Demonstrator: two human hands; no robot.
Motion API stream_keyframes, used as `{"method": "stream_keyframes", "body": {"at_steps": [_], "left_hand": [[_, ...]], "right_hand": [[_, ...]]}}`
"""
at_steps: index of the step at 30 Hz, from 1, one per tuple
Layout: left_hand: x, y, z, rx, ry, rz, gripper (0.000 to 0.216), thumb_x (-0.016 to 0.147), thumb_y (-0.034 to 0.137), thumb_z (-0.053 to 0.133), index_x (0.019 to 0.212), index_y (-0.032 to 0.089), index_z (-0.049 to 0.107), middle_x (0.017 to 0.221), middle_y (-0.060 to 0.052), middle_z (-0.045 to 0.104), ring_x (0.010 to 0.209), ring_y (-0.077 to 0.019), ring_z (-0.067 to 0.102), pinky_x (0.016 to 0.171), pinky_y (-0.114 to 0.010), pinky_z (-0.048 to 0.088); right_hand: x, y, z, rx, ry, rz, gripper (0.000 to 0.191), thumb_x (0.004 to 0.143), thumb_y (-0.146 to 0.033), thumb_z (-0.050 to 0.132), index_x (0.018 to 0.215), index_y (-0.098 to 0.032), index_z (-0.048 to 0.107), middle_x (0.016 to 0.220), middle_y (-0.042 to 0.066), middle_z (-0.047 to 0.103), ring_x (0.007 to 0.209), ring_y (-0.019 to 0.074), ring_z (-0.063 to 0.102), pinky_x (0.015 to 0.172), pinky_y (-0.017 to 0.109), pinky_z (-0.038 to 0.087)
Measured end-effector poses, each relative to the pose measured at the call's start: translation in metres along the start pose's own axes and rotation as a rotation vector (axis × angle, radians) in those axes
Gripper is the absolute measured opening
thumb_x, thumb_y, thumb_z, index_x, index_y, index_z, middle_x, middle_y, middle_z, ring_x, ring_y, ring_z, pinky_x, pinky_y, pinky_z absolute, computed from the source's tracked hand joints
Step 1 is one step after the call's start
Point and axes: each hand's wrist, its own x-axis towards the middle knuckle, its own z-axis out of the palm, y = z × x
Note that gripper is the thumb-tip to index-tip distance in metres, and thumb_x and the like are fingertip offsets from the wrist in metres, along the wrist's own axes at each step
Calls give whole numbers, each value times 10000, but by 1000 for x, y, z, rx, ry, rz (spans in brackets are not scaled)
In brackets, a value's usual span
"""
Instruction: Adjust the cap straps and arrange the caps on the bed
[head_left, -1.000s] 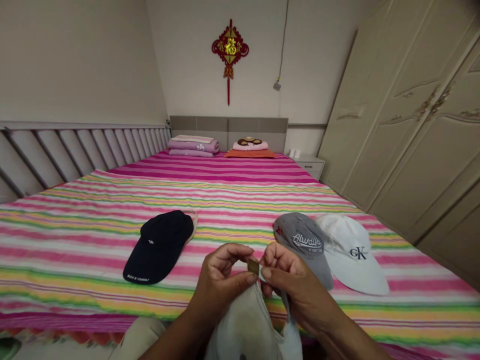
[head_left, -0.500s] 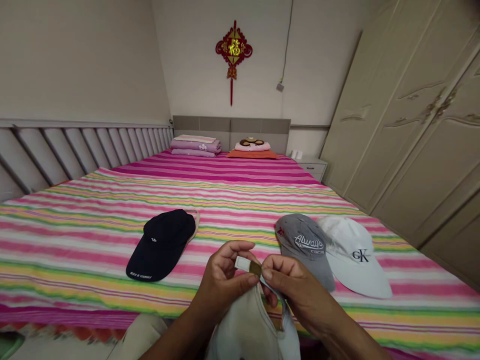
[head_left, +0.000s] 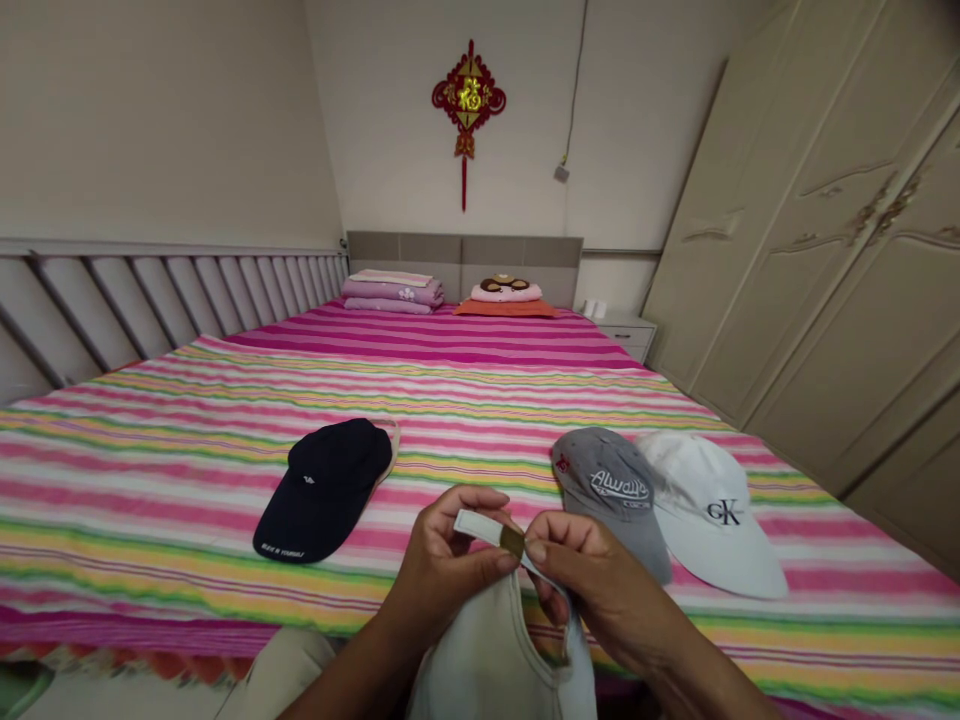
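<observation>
A pale cap hangs between my hands with its back opening towards me, its lower part cut off by the frame edge. My left hand pinches the adjuster strap beside a brass-coloured buckle. The free end of the white strap sticks out to the left of the buckle. On the buckle's other side, my right hand grips the strap between thumb and fingers. Beyond my right hand lies a grey cap with "Always" lettering, overlapping a white cap marked "CK". A dark navy cap rests to the left.
The caps lie on a bed with a striped sheet. Folded purple bedding and a pink pillow sit by the headboard. A metal railing runs along the left; wardrobes stand at right.
More of the strap's free end now sticks out past the buckle, further to the left. Both hands stay in nearly the same place. The caps on the bed have not moved.
</observation>
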Motion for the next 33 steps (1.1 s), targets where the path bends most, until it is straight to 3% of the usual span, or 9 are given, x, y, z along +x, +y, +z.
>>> {"method": "stream_keyframes", "body": {"at_steps": [3, 8, 13, 19, 25, 30, 33], "left_hand": [[-1, 1, 0, 38, 7, -15, 315, 506, 213, 763, 758, 162, 579, 752, -37, 666, 718, -173, 623, 617, -253, 460], [1, 5, -3, 106, 35, 57, 253, 518, 204, 754, 701, 171, 582, 763, -48, 673, 1008, -242, 556, 787, -310, 444], [5, 7, -8, 259, -94, 210, 201, 566, 177, 721, 709, 166, 579, 737, -28, 664, 812, -188, 616, 922, -401, 370], [5, 5, -8, 323, -102, 270, 193, 588, 169, 707, 724, 178, 570, 740, -8, 661, 763, -153, 604, 961, -411, 342], [5, 1, -10, 255, -83, 202, 225, 562, 174, 729, 714, 170, 563, 744, -11, 665, 761, -150, 605, 949, -384, 343], [12, 6, -13, -27, -213, -46, 333, 605, 367, 692, 843, 162, 581, 888, -82, 646, 775, -198, 607, 685, -313, 458], [22, 9, -17, -105, -265, -157, 363, 710, 459, 562, 907, 156, 592, 924, -116, 632, 849, -228, 596, 672, -317, 455]], "right_hand": [[1, -3, 0, 19, 7, 17, 301, 634, -385, 682, 601, -134, 519, 448, -42, 514, 336, 27, 377, 360, 158, 241], [1, -10, -5, 82, -33, 33, 223, 604, -292, 693, 678, -116, 577, 487, -16, 551, 362, 38, 417, 373, 152, 293], [2, -11, -8, 94, -27, 31, 229, 589, -275, 715, 705, -124, 587, 490, -9, 569, 365, 46, 446, 371, 149, 321], [4, -7, -5, 120, -10, 25, 239, 577, -267, 730, 692, -132, 569, 491, -17, 574, 359, 42, 446, 361, 140, 305], [5, -7, -4, 105, -10, -8, 233, 590, -252, 720, 688, -141, 540, 494, -22, 566, 368, 40, 438, 363, 136, 299], [4, -8, -9, 72, -25, -50, 213, 621, -255, 695, 709, -147, 534, 491, -36, 551, 348, 28, 417, 357, 133, 270], [5, -8, -12, 47, -13, -63, 210, 622, -251, 694, 704, -152, 528, 471, -66, 502, 334, 18, 397, 355, 136, 264]]}}
